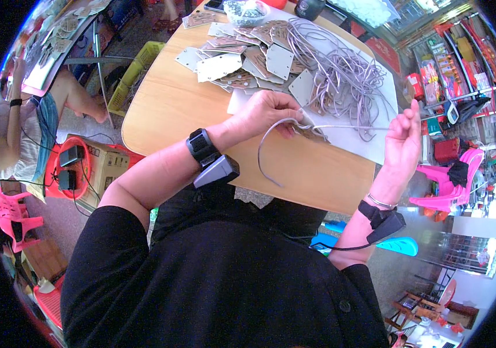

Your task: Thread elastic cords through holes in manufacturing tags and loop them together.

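Black shirt (219, 278) fills the head view's lower middle. At upper centre, the left hand (272, 113), forearm slanting up from the left, pinches a small card (316, 134) with grey cord (355, 127). Cord runs straight to the right hand (403, 134), raised right of centre, forefinger upright, others curled; whether they grip it, I cannot tell.

Pink chairs (440, 175), grey floor (401, 275)

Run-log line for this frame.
left hand: pinching grey cord; right hand: raised, cord running to it; table: flat panels piled beside tangled cords
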`<state>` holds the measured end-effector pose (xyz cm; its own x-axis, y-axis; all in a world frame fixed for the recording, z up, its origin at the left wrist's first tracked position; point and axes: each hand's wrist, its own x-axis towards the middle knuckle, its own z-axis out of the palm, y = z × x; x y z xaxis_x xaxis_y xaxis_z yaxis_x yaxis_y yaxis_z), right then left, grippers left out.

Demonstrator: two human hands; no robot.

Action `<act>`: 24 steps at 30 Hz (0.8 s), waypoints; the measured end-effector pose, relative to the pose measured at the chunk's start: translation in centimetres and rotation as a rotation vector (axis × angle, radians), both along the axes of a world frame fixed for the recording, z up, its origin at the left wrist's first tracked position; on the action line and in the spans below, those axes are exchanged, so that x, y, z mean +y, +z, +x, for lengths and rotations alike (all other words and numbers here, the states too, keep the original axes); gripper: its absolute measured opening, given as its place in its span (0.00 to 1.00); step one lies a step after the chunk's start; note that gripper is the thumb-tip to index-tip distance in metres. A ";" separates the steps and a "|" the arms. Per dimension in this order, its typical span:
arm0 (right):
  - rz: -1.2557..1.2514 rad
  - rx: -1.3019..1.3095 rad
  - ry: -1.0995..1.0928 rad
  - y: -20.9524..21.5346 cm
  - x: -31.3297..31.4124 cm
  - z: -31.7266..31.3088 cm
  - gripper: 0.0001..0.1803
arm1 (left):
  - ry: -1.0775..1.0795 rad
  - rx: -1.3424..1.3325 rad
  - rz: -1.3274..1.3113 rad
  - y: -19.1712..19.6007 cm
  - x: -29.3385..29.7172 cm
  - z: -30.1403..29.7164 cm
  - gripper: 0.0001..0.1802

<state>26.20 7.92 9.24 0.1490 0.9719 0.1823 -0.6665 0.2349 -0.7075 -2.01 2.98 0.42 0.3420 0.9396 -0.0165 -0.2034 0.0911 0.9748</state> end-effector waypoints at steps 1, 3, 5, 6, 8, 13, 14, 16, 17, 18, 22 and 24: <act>0.029 -0.115 0.128 -0.3 -0.7 -0.1 0.16 | -0.017 -0.041 -0.032 -0.2 0.0 -0.1 0.11; -0.035 -0.375 0.176 -0.9 -1.2 -1.3 0.13 | -0.041 -0.080 -0.061 -0.3 0.1 -0.2 0.11; -0.160 -0.802 0.088 -1.5 -2.6 -3.6 0.09 | -0.116 -0.135 -0.085 -0.3 0.2 -0.4 0.12; -0.161 -0.800 0.089 -1.9 -3.1 -4.5 0.09 | -0.115 -0.133 -0.086 -0.2 0.1 -0.4 0.12; -0.120 -1.083 0.314 -2.7 -3.8 -5.7 0.07 | -0.127 -0.101 -0.093 0.3 -0.1 -0.3 0.13; -0.080 -1.114 0.371 -4.0 -4.0 -6.3 0.06 | -0.107 -0.094 -0.091 0.7 -0.2 -0.2 0.13; -0.119 -1.141 0.371 -3.8 -4.2 -6.6 0.06 | -0.100 -0.114 -0.096 0.5 -0.2 -0.3 0.13; -0.047 -1.148 0.362 -3.8 -4.3 -7.3 0.06 | -0.102 -0.112 -0.088 0.2 -0.2 -0.3 0.13; 0.022 -1.159 0.346 -3.8 -4.3 -7.5 0.06 | -0.111 -0.115 -0.079 0.2 -0.1 -0.3 0.13; 0.022 -1.159 0.346 -3.6 -4.3 -7.7 0.06 | -0.111 -0.115 -0.079 0.2 -0.1 -0.2 0.13; 0.062 -1.216 0.342 -3.8 -4.2 -8.2 0.06 | -0.087 -0.085 -0.062 0.3 -0.2 -0.1 0.12; 0.045 -1.190 0.366 -3.8 -4.1 -8.4 0.06 | -0.071 -0.079 -0.061 0.3 -0.1 -0.2 0.12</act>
<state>17.82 3.86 5.39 -0.4094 0.9108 0.0529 0.3510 0.2108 -0.9123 -2.18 2.84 0.72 0.4103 0.9109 -0.0434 -0.2703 0.1670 0.9482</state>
